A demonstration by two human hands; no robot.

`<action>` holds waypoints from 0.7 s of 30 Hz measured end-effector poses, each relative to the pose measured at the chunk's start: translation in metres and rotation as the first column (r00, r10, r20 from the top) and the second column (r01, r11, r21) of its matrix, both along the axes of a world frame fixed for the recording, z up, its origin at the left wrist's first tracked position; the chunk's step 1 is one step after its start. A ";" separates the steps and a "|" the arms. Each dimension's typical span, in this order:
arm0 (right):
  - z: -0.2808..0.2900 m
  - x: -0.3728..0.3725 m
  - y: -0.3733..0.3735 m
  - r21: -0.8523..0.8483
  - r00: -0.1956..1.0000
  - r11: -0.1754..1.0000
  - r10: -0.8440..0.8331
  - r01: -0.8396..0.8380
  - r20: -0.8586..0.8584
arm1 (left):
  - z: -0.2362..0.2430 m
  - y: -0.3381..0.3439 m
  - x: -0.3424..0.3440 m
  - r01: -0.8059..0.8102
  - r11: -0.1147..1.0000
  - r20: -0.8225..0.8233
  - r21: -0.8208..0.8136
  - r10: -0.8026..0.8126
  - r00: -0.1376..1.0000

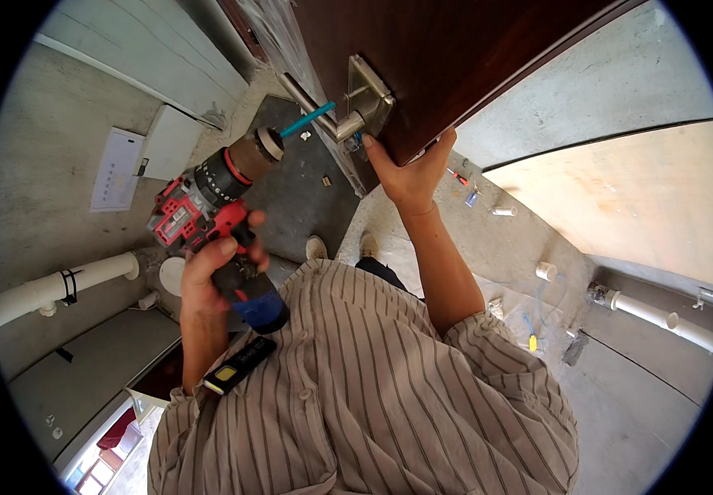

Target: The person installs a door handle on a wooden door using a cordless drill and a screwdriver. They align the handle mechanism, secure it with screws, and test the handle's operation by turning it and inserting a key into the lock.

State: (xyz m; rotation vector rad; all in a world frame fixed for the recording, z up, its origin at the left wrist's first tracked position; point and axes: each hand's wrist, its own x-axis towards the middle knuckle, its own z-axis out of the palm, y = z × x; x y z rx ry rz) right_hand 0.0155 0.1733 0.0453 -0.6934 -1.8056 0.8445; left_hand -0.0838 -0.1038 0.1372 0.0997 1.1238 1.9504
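My left hand (216,272) is wrapped round the grip of a red and black cordless drill (216,194) with a blue base. A long teal bit (307,120) sticks out of its chuck, the tip passing in front of a metal lever handle (311,103) on a square plate (371,97). Whether bit and handle touch, I cannot tell. The plate sits on a dark brown door (447,49). My right hand (412,175) grips the door's edge just below the handle, thumb by the lever's base and fingers partly hidden along the edge.
A dark mat (290,165) lies below the handle. On the floor are a red-handled tool (458,177), white pipe pieces (505,211) and a yellow-handled tool (533,342). White pipes (59,289) run along the left wall; a pale board (620,198) stands at right.
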 end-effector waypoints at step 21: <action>-0.005 -0.002 0.001 -0.048 0.999 0.998 0.027 -0.029 -0.033 | 0.005 -0.004 0.005 -0.011 0.996 -0.171 -0.094 -0.005 0.985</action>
